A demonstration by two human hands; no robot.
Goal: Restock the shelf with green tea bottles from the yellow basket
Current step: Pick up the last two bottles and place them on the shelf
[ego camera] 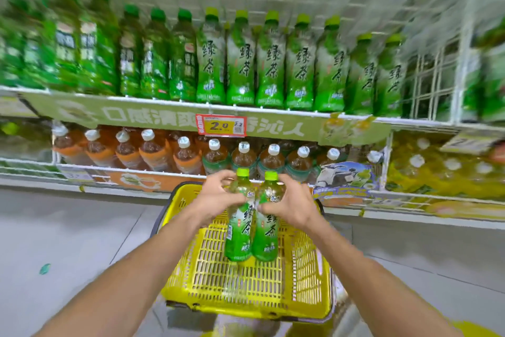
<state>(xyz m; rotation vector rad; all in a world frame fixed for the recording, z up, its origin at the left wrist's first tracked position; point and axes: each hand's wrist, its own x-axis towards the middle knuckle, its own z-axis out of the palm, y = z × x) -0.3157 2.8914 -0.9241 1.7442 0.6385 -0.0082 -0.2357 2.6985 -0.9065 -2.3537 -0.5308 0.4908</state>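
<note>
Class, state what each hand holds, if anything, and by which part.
The left hand grips one green tea bottle around its shoulder, just below the cap; the right hand grips a second green tea bottle at the same place.

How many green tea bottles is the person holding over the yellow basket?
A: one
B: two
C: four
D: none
B: the left hand grips the left bottle and the right hand grips the right bottle, side by side above the yellow basket.
</note>
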